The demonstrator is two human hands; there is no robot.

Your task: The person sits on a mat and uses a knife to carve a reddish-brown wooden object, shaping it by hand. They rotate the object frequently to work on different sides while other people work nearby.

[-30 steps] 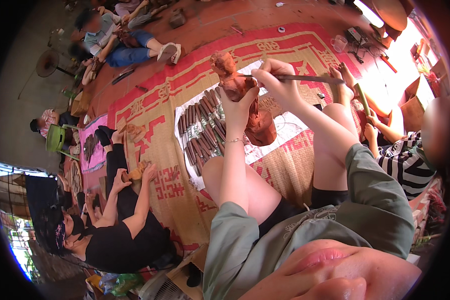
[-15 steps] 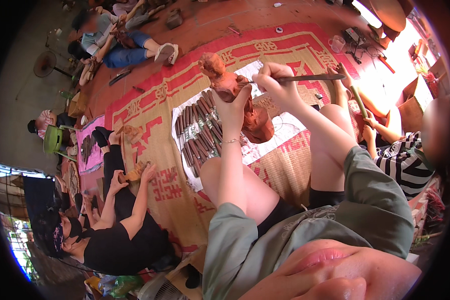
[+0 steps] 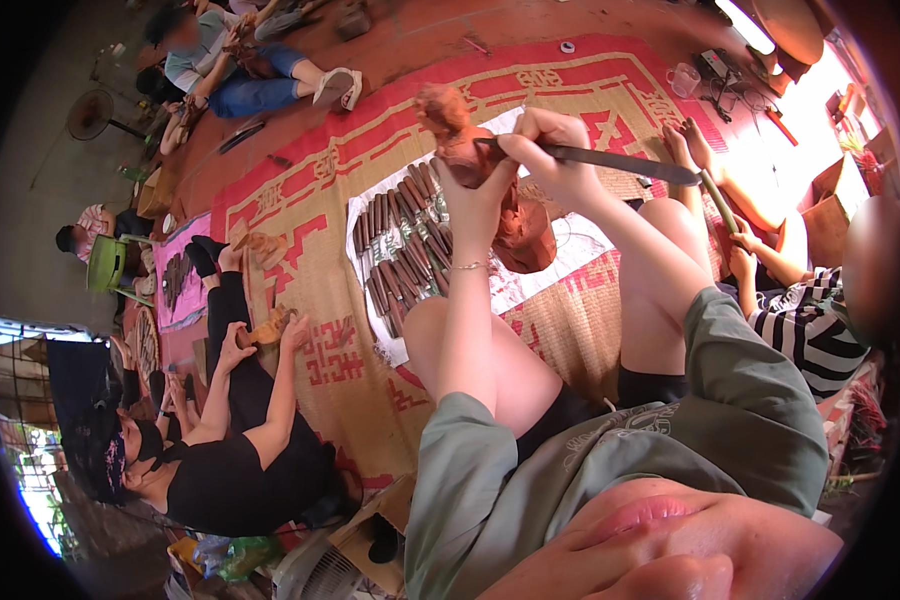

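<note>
A reddish-brown carved wooden figure [image 3: 455,130] is upright in front of me, its rounded head slightly blurred and its broad base [image 3: 526,245] above a white sheet [image 3: 592,240]. My left hand [image 3: 478,205] is closed around the figure's middle. In my right hand [image 3: 552,150] is a long, dark, slim carving tool [image 3: 630,165]. The tool's tip meets the figure just below the head, while its other end sticks out to the right. Many wooden-handled carving tools [image 3: 395,235] lie in rows on the sheet, left of the figure.
A straw mat [image 3: 345,250] with red patterns spreads under the sheet. At left, a person in black [image 3: 250,480] holds a pale carved piece [image 3: 267,328]. Another person in stripes [image 3: 805,330] sits close on my right. A cardboard box [image 3: 375,525] stands near my left elbow.
The tool's tip has shifted up along the figure, and its outer end has dipped toward me. The figure's head has moved slightly up and right. Both hands keep their hold.
</note>
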